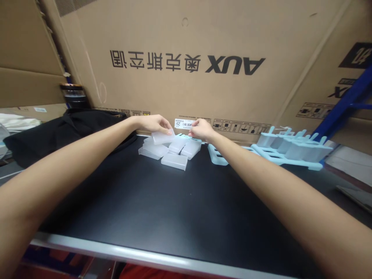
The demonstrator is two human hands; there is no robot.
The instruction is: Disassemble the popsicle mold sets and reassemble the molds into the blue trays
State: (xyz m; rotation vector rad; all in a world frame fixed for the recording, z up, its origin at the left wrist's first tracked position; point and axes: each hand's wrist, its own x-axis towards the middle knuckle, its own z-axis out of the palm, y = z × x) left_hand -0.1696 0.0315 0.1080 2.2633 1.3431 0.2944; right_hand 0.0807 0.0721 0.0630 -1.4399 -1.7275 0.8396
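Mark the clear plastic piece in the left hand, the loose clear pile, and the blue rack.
clear plastic piece [163,137], head view, its front face.
pile of clear pieces [174,161], head view, nearest piece's top.
light blue rack [290,162], head view, front rail.

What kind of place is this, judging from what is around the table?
Probably a warehouse or storeroom workbench. A large cardboard carton printed AUX stands behind the black table, a blue rack post is at the right, and the left hand holds one frosted plastic mould.

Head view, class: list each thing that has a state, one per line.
left hand: gripping one translucent mould cup, lifted
right hand: fingers pinched above the cup pile
cup pile: loose, lying flat
blue mould rack: cups fitted
empty blue frame: lying flat
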